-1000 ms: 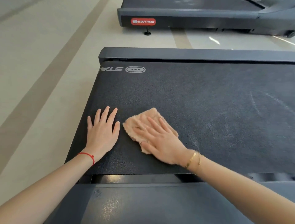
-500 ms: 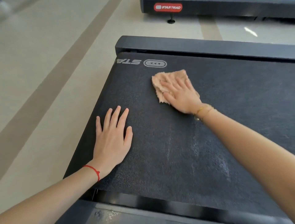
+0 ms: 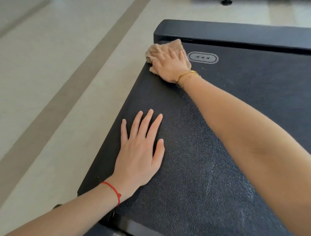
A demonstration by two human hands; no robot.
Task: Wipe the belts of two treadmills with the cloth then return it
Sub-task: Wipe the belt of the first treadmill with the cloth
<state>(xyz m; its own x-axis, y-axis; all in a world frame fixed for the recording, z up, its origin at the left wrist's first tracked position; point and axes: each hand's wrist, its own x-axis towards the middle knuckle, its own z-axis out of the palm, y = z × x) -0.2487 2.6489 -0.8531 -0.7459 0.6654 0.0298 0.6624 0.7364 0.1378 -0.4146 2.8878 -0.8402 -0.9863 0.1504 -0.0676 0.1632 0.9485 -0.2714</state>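
A black textured treadmill belt (image 3: pixel 210 151) fills the middle and right of the head view. My right hand (image 3: pixel 171 65) presses a tan cloth (image 3: pixel 156 50) flat onto the belt's far left corner, fingers straight, beside an oval arrow logo (image 3: pixel 202 57). The cloth's left edge hangs over the belt's side. My left hand (image 3: pixel 141 151) lies flat on the belt nearer to me, fingers spread, holding nothing. A red string circles my left wrist and gold bracelets my right.
The treadmill's dark end rail (image 3: pixel 235 33) runs across behind the cloth. Pale tiled floor (image 3: pixel 50 84) with a darker stripe lies to the left. A foot of a second machine (image 3: pixel 226 2) shows at the top edge.
My right hand has slid the cloth away from me and leftward, from mid-belt to the far left corner. My left hand stays flat on the belt. The view has shifted closer and rightward.
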